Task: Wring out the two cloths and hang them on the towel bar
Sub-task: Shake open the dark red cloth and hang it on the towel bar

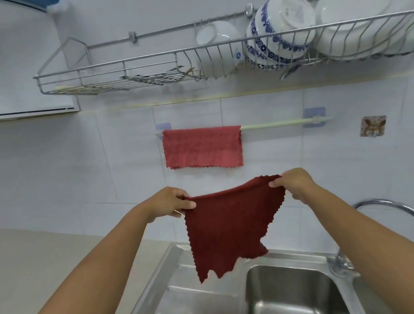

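Observation:
A light red cloth (202,148) hangs folded over the left part of the pale green towel bar (279,123) on the tiled wall. Below it I hold a dark red cloth (228,228) spread out in the air above the sink. My left hand (172,202) pinches its upper left corner and my right hand (294,184) pinches its upper right corner. The cloth hangs down between them with its jagged lower edge loose. The right part of the bar is bare.
A steel sink (288,294) with a ribbed drainboard (191,303) lies below. A curved tap (411,216) stands at the right. Above the bar a wire dish rack (139,71) holds bowls (279,32) and plates (372,6). A beige counter (38,269) is at the left.

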### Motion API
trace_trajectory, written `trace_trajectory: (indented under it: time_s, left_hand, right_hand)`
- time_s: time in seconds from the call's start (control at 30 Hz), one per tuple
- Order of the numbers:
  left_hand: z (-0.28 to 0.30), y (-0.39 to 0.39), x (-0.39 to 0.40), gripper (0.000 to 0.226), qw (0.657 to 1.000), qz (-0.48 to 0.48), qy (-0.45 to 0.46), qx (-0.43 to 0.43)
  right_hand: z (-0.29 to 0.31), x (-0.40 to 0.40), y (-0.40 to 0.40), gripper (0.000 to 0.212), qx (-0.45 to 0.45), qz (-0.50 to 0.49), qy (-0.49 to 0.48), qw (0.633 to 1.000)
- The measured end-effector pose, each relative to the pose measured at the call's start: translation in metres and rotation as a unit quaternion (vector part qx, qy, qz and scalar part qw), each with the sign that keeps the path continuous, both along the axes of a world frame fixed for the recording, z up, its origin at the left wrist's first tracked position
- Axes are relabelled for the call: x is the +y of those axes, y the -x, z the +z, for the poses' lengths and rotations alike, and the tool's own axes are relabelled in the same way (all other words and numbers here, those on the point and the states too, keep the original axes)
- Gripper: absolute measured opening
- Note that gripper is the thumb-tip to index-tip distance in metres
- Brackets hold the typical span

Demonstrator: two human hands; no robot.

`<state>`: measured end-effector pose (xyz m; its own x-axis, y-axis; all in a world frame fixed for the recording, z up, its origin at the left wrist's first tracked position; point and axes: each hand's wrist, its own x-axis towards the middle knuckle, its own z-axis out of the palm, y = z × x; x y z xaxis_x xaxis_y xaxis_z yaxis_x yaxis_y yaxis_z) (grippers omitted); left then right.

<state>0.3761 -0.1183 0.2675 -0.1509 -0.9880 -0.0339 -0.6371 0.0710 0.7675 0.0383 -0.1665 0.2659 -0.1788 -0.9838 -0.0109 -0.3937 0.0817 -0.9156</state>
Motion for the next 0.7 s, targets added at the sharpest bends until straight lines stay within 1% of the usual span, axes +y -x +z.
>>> trace_trajectory:
  time_s: [0.07, 0.13, 0.17, 0.23, 0.33, 0.4, 0.47, 0.5, 0.53, 0.57, 0.63, 0.7]
  left_hand:
    - [0.011, 0.012, -0.012, 0.023, 0.999, 0.015, 0.032, -0.016]
    - [0.021, 0.027, -0.025, 0.025, 0.996, 0.044, 0.073, -0.026]
    - [0.027, 0.035, -0.032, 0.026, 0.994, 0.062, 0.090, -0.017]
    - [0.041, 0.054, -0.046, 0.023, 0.989, 0.095, 0.110, 0.034]
    - [0.066, 0.086, -0.072, 0.015, 0.976, 0.123, 0.127, 0.128]
    - [0.082, 0.107, -0.087, 0.014, 0.964, 0.134, 0.122, 0.196]
    - [0.098, 0.125, -0.100, 0.015, 0.945, 0.127, 0.083, 0.290]
    - [0.105, 0.134, -0.108, 0.019, 0.928, 0.115, 0.059, 0.348]
    - [0.113, 0.143, -0.116, 0.024, 0.910, 0.105, 0.045, 0.398]
    - [0.119, 0.150, -0.123, 0.025, 0.894, 0.100, 0.042, 0.434]
    - [0.129, 0.164, -0.142, 0.017, 0.875, 0.099, 0.069, 0.468]
    - [0.134, 0.173, -0.160, 0.014, 0.877, 0.111, 0.114, 0.454]
  right_hand:
    - [0.015, -0.005, 0.010, 0.030, -0.110, -0.013, -0.025, 0.994]
    - [0.028, -0.009, 0.017, 0.022, -0.217, -0.015, -0.028, 0.976]
    - [0.034, -0.012, 0.021, 0.016, -0.248, -0.016, -0.021, 0.968]
    - [0.046, -0.020, 0.029, 0.007, -0.287, -0.028, 0.003, 0.958]
    - [0.067, -0.035, 0.044, 0.020, -0.317, -0.054, 0.073, 0.944]
    - [0.082, -0.045, 0.054, 0.022, -0.304, -0.064, 0.123, 0.942]
    - [0.096, -0.052, 0.061, 0.020, -0.254, -0.067, 0.167, 0.950]
    - [0.102, -0.055, 0.063, 0.016, -0.191, -0.069, 0.197, 0.959]
    - [0.106, -0.059, 0.065, 0.015, -0.100, -0.071, 0.231, 0.965]
    - [0.109, -0.063, 0.066, 0.019, -0.002, -0.070, 0.262, 0.962]
    - [0.110, -0.073, 0.069, 0.033, 0.180, -0.075, 0.299, 0.934]
    - [0.110, -0.086, 0.073, 0.040, 0.306, -0.095, 0.308, 0.895]
